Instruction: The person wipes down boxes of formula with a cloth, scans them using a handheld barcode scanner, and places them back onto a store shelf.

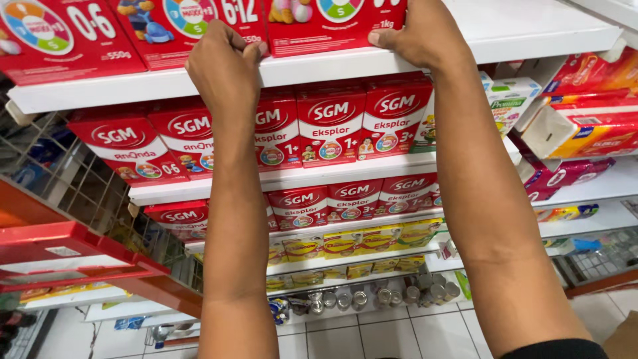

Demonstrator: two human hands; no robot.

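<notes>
View from above a person's two bare arms, which reach up the middle of the frame to the top shelf [505, 33] of a white shop rack. The left hand [224, 66], upper centre-left, is curled with its fingertips hooked on the lower edge of a red box [193, 26] standing at the shelf front; the fingers are bent together on that edge. The right hand [419, 33], upper centre-right, lies with fingers and thumb pressed on the lower right corner of a second red box [332, 23] just beside the first. A third red box [60, 40] fills the upper left corner. Below, in the middle of the frame, more shelves carry rows of red cartons [332, 123], then yellow packs [362, 240], then tins [372, 297] near the white tiled floor [399, 336]. A red step frame [73, 256] sits at lower left.
</notes>
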